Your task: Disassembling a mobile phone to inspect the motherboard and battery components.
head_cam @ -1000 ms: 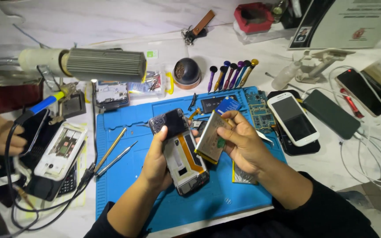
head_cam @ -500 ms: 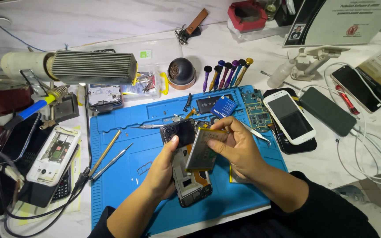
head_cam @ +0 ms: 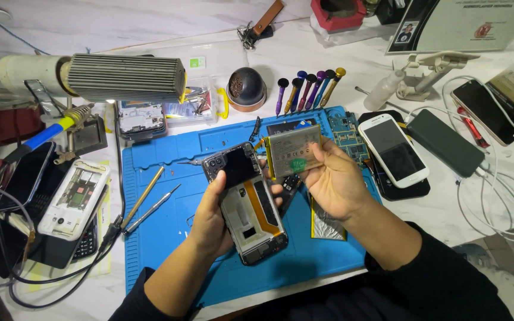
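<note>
While the left hand holds the opened phone above the blue mat, its long axis toward the surface's far edge, the right hand grips the battery just beside the phone's upper right.

1. We see a white tabletop that carries everything.
2. On it lies a blue work mat, near the front edge.
3. A white phone lies just right of the mat, on top of a darker phone.
4. A black power bank lies beside it.
5. At the left, an opened white phone rests among black cables.
6. Behind the mat stand coloured screwdrivers.
</note>
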